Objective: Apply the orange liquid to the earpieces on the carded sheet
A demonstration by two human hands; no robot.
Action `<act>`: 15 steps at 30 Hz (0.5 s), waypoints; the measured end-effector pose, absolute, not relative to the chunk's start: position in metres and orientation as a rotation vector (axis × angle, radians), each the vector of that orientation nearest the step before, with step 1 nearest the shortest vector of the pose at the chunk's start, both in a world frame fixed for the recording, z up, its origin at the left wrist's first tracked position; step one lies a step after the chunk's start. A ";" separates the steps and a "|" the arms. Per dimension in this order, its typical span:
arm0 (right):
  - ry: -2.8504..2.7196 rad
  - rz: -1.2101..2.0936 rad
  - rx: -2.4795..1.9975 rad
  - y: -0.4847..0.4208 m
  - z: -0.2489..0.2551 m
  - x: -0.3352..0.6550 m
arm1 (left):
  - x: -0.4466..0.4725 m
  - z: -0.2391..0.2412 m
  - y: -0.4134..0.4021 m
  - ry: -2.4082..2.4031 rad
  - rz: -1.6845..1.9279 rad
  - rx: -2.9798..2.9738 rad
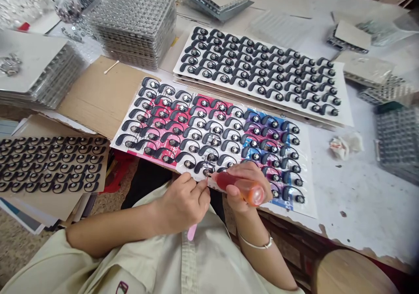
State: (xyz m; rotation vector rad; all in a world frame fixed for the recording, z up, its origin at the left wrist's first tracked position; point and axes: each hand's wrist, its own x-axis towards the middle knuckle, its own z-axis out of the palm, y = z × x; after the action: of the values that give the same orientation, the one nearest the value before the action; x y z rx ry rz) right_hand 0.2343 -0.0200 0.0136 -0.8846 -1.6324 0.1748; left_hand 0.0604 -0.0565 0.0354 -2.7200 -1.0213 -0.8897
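My left hand (188,200) is closed around a thin pink stick-like tool (191,232), whose flat end sticks out below the fingers. In my right hand (250,176) is a small squeeze bottle (231,184) with red-orange contents, tilted so its narrow dark nozzle points left. The nozzle is at a black hook-shaped piece (207,171) with a round metallic centre, in the sheet's front row; whether they touch I cannot tell. Rows of such pieces lie on a printed pink, white and blue sheet (307,154) under my hands.
Behind it lies a white board (343,97) with more black pieces; another brown board (104,167) of them sits lower left. Clear plastic trays (131,23) are stacked at the back left. A cotton swab (111,67) rests on cardboard (88,93). Crumpled tissue (345,145) lies right; a round stool (353,272) stands below.
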 end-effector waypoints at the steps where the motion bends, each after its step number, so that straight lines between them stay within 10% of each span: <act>1: -1.636 0.176 -0.884 -0.020 0.014 0.234 | 0.060 0.036 -0.056 -1.019 -0.880 -2.722; 15: -1.621 0.128 -0.920 -0.023 0.016 0.231 | 0.061 0.035 -0.058 -1.021 -0.840 -2.727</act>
State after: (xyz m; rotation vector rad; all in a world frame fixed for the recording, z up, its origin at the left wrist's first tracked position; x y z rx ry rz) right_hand 0.2314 -0.0235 0.0157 -0.9204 -1.6207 0.1281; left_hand 0.0609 -0.0581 0.0352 -2.7274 -1.0210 -0.8397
